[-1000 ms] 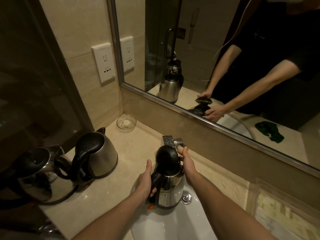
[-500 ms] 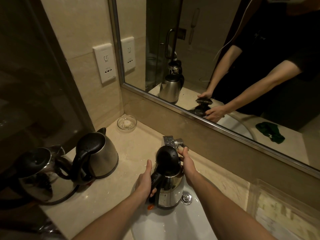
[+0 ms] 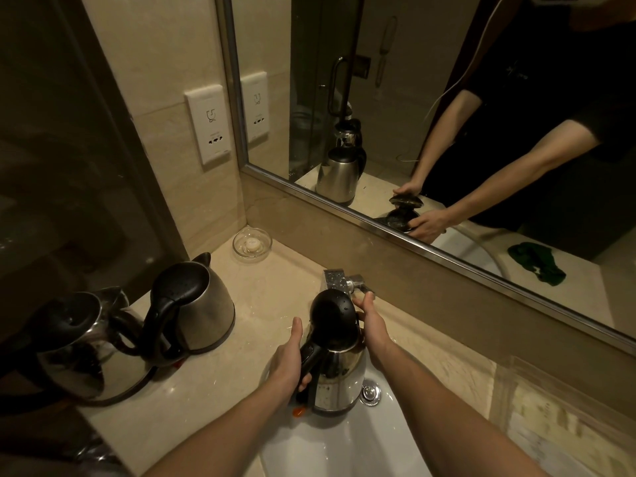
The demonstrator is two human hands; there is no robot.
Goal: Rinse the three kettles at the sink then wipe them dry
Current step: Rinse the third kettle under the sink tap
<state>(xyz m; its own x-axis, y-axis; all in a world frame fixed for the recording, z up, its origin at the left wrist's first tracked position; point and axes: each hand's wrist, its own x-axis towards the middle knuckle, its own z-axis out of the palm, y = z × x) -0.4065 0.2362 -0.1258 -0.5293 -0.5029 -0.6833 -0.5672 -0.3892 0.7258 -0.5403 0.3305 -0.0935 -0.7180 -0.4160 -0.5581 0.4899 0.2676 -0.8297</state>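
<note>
A white sink (image 3: 344, 449) is set in a beige tabletop (image 3: 265, 287) below a wall mirror (image 3: 395, 98). A steel kettle (image 3: 340, 380) is held upright over the basin, under the tap (image 3: 339, 278). Its black handle is clasped by the left grip (image 3: 290, 363), and its far side is clasped by the curled right grip (image 3: 375, 325). A second kettle (image 3: 203, 315) and a third kettle (image 3: 86, 352) are stood side by side at the left.

head cam | wide-angle, forward-down | close above sink (image 3: 344, 452) | single view

A shiny steel kettle with a black lid (image 3: 339, 366) was upright over the white sink (image 3: 344, 449). Left of the sink sat a dull steel kettle with a black handle (image 3: 198, 304). Further left sat a shiny round kettle (image 3: 86, 349).
</note>
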